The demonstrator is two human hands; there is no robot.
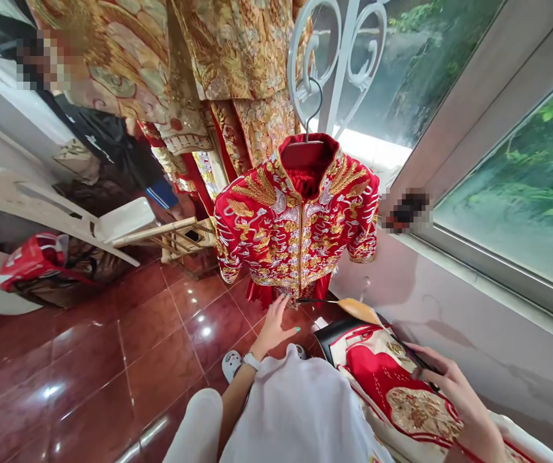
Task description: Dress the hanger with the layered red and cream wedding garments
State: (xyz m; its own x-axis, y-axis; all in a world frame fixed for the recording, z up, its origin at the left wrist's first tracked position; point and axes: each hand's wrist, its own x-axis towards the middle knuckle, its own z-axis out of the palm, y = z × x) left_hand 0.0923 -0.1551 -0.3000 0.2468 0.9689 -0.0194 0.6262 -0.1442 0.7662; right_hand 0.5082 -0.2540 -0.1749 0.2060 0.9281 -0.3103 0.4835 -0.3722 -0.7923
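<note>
A red jacket [300, 225] with gold and silver embroidery hangs on a metal hanger [312, 106] in front of me. My left hand [274, 328] is at its lower hem, fingers stretched out and thumb apart; whether the fingertips touch the cloth I cannot tell. On the right, my right hand [450, 386] is closed around the dark end of a long thin tool with an orange teardrop-shaped part [359, 311]. The tool's slim dark tip reaches to the hem near my left fingers. Beneath my right hand lies cream and red embroidered cloth [377, 366].
Gold embroidered garments [242, 58] hang behind the jacket. A white scrolled metal stand [346, 58] rises beside the window [522, 161]. To the left are a bamboo frame [187, 238], a white chair [126, 220], a red bag [35, 257] and a person in dark clothes [112, 141].
</note>
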